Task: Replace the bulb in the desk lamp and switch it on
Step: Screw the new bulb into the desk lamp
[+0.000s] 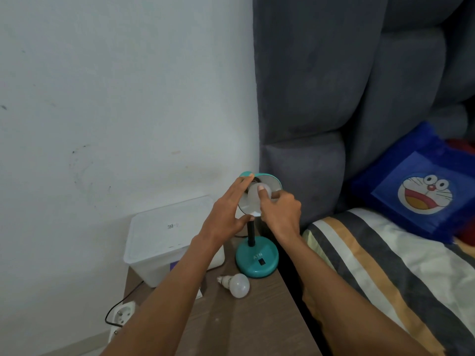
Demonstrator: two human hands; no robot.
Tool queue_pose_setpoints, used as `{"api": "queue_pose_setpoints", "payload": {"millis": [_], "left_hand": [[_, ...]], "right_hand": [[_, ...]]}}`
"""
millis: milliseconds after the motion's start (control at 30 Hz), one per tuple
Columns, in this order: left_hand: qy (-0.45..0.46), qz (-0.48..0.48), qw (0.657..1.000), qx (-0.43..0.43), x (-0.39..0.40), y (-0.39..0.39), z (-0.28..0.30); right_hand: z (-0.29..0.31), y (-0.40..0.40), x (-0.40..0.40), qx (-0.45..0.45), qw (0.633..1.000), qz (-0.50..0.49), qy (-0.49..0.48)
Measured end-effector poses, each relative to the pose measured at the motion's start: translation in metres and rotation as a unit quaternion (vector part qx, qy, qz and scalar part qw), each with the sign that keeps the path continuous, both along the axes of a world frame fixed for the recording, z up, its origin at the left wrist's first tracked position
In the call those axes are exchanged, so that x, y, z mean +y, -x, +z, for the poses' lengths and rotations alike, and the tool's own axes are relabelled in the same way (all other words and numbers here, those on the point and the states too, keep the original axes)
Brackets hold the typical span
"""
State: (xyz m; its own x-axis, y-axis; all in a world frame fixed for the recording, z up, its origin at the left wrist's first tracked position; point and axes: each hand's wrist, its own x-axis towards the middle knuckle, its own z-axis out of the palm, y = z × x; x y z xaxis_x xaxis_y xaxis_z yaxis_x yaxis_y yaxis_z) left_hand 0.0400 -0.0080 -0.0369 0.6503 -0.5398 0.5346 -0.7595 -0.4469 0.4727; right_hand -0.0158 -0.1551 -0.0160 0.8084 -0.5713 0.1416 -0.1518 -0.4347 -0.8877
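A teal desk lamp stands on the wooden bedside table, its round base carrying a black rocker switch. Its shade is tilted toward me. My left hand holds the shade's left rim, fingers spread along it. My right hand grips a white bulb that sits inside the shade, thumb pressed on its dome. The bulb's screw end is hidden. Another white bulb lies on its side on the table in front of the lamp base.
A white lidded plastic box sits on the table left of the lamp. A white power strip with a black cord hangs at the table's left edge. A grey padded headboard and a striped bed lie close on the right.
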Motion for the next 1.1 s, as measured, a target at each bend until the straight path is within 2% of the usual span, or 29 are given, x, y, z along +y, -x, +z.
{"api": "queue_pose_setpoints", "payload": {"millis": [133,233,300,433,600,767,933,1000,1100], "left_hand": [[0.002,-0.004,1.0,0.002,0.0,0.0,0.001],[0.004,-0.007,1.0,0.008,-0.001,0.0,0.0],[0.005,-0.011,1.0,0.006,-0.001,-0.001,0.0],[0.006,-0.011,1.0,-0.004,0.0,-0.002,0.0],[0.002,-0.013,1.0,-0.006,0.0,-0.002,0.001],[-0.003,-0.009,1.0,0.002,0.0,-0.001,0.003],[-0.002,-0.003,1.0,0.025,0.0,0.001,0.005],[-0.005,0.003,1.0,0.023,-0.001,0.001,0.004],[0.007,0.007,1.0,0.025,0.003,0.001,0.002]], "right_hand": [[-0.002,0.004,0.002,-0.014,0.999,0.001,0.051],[-0.004,0.007,0.001,-0.067,0.99,0.05,0.113],[-0.004,0.005,0.002,-0.07,0.986,0.07,0.134],[0.0,-0.001,0.003,-0.025,0.998,0.029,0.039],[0.0,0.0,0.004,-0.024,0.999,0.021,-0.03],[0.006,0.004,0.002,-0.005,1.0,0.024,-0.008],[0.006,0.009,0.004,-0.039,0.988,0.078,0.127],[0.007,0.008,0.005,-0.035,0.99,0.072,0.12],[0.009,0.003,-0.001,-0.021,0.998,0.01,0.06]]}}
